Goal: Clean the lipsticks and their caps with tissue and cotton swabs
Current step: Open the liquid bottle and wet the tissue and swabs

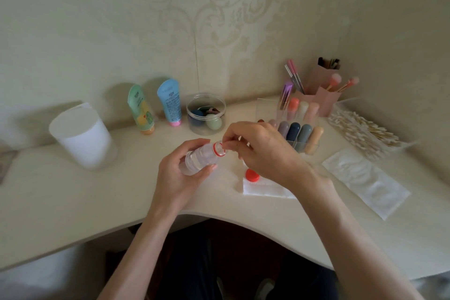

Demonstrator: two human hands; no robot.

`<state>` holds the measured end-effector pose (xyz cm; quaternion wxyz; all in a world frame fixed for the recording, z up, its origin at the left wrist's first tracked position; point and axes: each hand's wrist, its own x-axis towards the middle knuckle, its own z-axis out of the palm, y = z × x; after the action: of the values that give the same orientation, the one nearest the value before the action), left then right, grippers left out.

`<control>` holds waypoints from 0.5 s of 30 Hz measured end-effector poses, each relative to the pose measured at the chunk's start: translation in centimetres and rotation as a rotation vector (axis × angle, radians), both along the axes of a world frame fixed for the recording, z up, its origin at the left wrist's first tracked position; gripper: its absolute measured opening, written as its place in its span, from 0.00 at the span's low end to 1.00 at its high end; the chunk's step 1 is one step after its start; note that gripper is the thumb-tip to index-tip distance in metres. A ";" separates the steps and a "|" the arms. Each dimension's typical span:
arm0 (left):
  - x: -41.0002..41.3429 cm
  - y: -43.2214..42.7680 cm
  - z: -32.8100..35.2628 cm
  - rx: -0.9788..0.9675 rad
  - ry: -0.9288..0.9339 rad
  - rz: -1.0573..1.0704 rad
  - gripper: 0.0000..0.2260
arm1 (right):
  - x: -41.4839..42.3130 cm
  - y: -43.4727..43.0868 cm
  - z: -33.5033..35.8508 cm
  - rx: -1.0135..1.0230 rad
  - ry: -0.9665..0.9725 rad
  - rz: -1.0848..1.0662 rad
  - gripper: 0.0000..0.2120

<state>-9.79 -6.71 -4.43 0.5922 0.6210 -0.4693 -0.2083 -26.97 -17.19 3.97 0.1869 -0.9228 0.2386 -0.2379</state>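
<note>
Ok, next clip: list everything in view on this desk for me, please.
Bottle: one, clear, red neck ring, uncapped, in left hand.
Cap: one, red, on folded tissue.
Sheet: one, white, desk right.
Cotton swabs: many, pale, heaped far right.
Lipsticks: at least eight, mixed colours, clear organiser.
Brush holder: one, pink, behind organiser.
Tubes: two, green and blue, against wall.
Jar: one, clear, beside tubes.
Canister: one, white, desk left.
Left hand: grips bottle.
Right hand: fingers pinched at bottle mouth; contents unclear.
</note>
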 end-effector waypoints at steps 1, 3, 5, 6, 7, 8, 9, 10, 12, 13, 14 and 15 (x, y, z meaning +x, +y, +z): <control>0.0 0.0 0.1 -0.001 0.002 0.000 0.20 | 0.0 -0.1 -0.1 -0.030 -0.007 -0.001 0.03; -0.1 0.0 0.2 -0.008 -0.002 0.006 0.20 | 0.1 -0.2 -0.3 -0.101 -0.033 -0.028 0.03; -0.1 0.1 0.4 -0.013 -0.020 0.010 0.19 | 0.2 -0.4 -0.4 -0.160 -0.062 -0.058 0.04; -0.2 0.1 0.4 -0.013 -0.030 0.010 0.19 | 0.2 -0.4 -0.4 -0.181 -0.068 -0.061 0.05; -0.2 0.1 0.4 -0.010 -0.037 0.011 0.19 | 0.2 -0.4 -0.3 -0.197 -0.065 -0.053 0.06; -0.2 0.1 0.4 -0.005 -0.037 0.012 0.20 | 0.2 -0.3 -0.2 -0.207 -0.056 -0.039 0.06; -0.2 0.1 0.4 -0.003 -0.033 0.011 0.20 | 0.2 -0.3 -0.1 -0.215 -0.045 -0.020 0.06; -0.2 0.1 0.4 -0.004 -0.029 0.011 0.20 | 0.2 -0.3 0.0 -0.222 -0.038 -0.006 0.05; -0.2 0.1 0.4 -0.007 -0.031 0.014 0.20 | 0.1 -0.5 -0.1 -0.229 -0.037 0.005 0.07; -0.2 0.1 0.4 -0.009 -0.033 0.016 0.20 | 0.1 -0.5 -0.1 -0.228 -0.040 0.007 0.08; -0.2 0.0 0.4 -0.011 -0.035 0.019 0.21 | 0.1 -0.5 -0.1 -0.224 -0.043 0.010 0.08; -0.2 0.0 0.4 -0.012 -0.038 0.021 0.21 | 0.1 -0.4 -0.1 -0.221 -0.045 0.017 0.09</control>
<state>-9.96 -6.67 -3.98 0.5891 0.6262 -0.4751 -0.1874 -26.88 -17.61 3.88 0.0916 -0.9342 0.1988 -0.2819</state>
